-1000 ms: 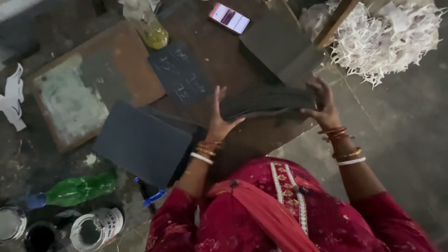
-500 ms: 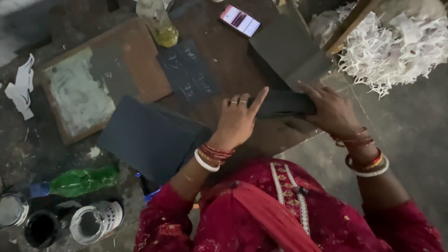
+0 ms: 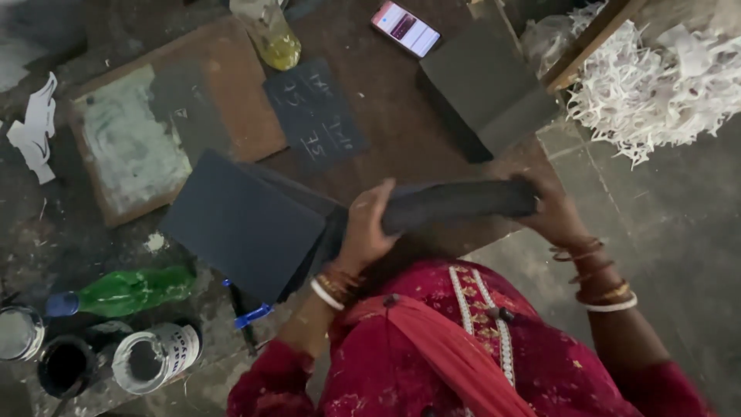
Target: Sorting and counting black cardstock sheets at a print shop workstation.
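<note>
At the far left, three round open tins [image 3: 154, 357] with dark or grey insides stand near the bottom edge — one is cut off by the frame. Just above them lies a green plastic bottle with a blue cap [image 3: 127, 292] on its side. A torn white paper scrap [image 3: 35, 127] is at the left border. Next comes a brown wooden board with a pale greenish patch [image 3: 147, 131], and in front of it a stack of dark grey flat sheets [image 3: 243, 224]; a small blue-handled tool [image 3: 251, 315] sticks out under its corner, mostly hidden.

The left hand [image 3: 367, 232] is closed around the left end of a bundle of dark grey sheets held edge-on [image 3: 455, 205], thumb side up; its fingers are behind the bundle and cannot be seen. The right hand [image 3: 552, 216] grips the right end, and its fingers are hidden too. The bundle is lifted just above the brown table [image 3: 386, 116], in front of the person's red embroidered clothing [image 3: 463, 347].

Further back are a yellowish plastic bottle [image 3: 266, 31], cut off at the top, a small dark slate with chalk marks [image 3: 316, 116], a smartphone with a lit screen [image 3: 405, 29] and a dark grey block of sheets [image 3: 482, 89]. At the right, white shredded paper [image 3: 656, 85] lies in a heap.

Half a second ago the left hand lay flat on top of the sheets; now it clasps the bundle, which is turned on edge.
</note>
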